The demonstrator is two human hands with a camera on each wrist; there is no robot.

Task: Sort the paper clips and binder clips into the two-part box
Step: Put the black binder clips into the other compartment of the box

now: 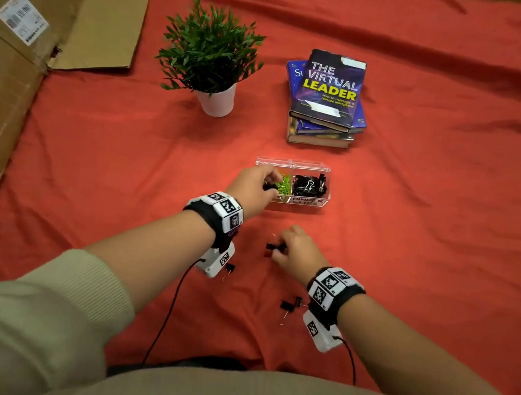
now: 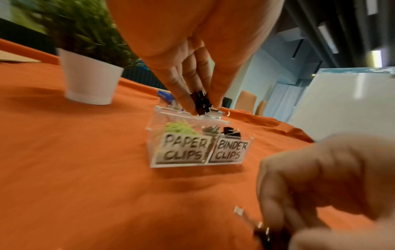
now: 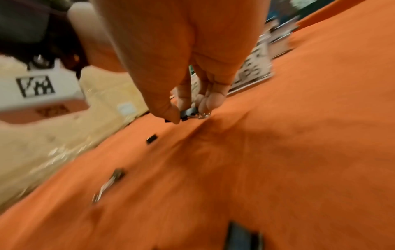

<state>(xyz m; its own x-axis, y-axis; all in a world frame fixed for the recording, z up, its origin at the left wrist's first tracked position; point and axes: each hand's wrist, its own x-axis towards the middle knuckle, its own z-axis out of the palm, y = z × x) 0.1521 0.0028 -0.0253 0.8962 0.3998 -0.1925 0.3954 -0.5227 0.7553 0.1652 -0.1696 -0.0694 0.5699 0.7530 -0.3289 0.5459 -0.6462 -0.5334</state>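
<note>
1. Head view: the left hand [image 1: 254, 185] hovers at the left end of the clear two-part box [image 1: 308, 167], which sits on the red-covered bench [image 1: 426, 250] in front of a stack of books [image 1: 327, 97] and a potted plant [image 1: 210, 56]. Its fingers are curled round something small and dark; green paper clips [image 1: 284, 183] lie in the left part and black binder clips [image 1: 310, 185] fill the right part. The right hand [image 1: 298, 251] is nearer the body, fingers bent down on a black binder clip [image 1: 271, 248] on the cloth. More loose clips [image 1: 290, 304] lie by the right wrist, and a cardboard box [image 1: 12, 68] stands at far left.

2. Left wrist view: the left hand's fingertips [image 2: 188, 104] pinch a small black clip [image 2: 200, 103] just above the box's back rim. The labels read PAPER CLIPS [image 2: 183, 149] and BINDER CLIPS [image 2: 229, 151]. The right hand, blurred, is at lower right.

3. Right wrist view: the picture is blurred; the right hand's thumb and fingers [image 3: 169, 111] close on a dark clip with silver handles [image 3: 190, 112] touching the cloth. Other clips [image 3: 152, 140] lie apart on the cloth nearer the camera.
</note>
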